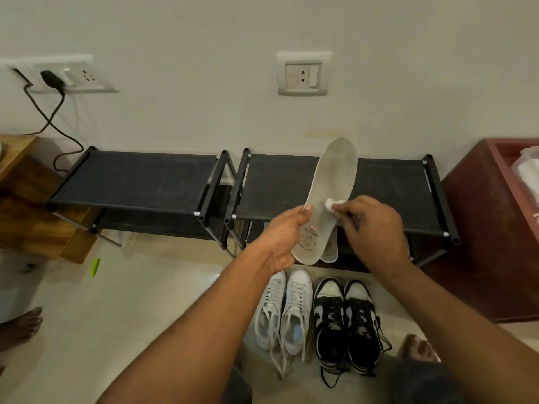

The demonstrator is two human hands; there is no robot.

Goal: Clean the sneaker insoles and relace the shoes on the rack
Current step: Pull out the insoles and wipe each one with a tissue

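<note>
My left hand [287,234] grips a long pale grey insole [334,176] by its heel end, toe pointing up over the black shoe rack [390,185]. A second insole [331,249] shows partly behind the first one's heel. My right hand [376,225] pinches a small white wad [331,203] against the insole's middle. On the floor below stand a pair of white sneakers [284,313] with loose laces and a pair of black-and-white sneakers [347,322], toes toward the rack.
A second black rack [137,182] stands to the left, beside a wooden unit [26,199]. A dark red cabinet [495,228] is at the right. Wall sockets and a plugged cable [52,112] hang above. A green object [95,267] lies on the floor. Bare feet show at both lower sides.
</note>
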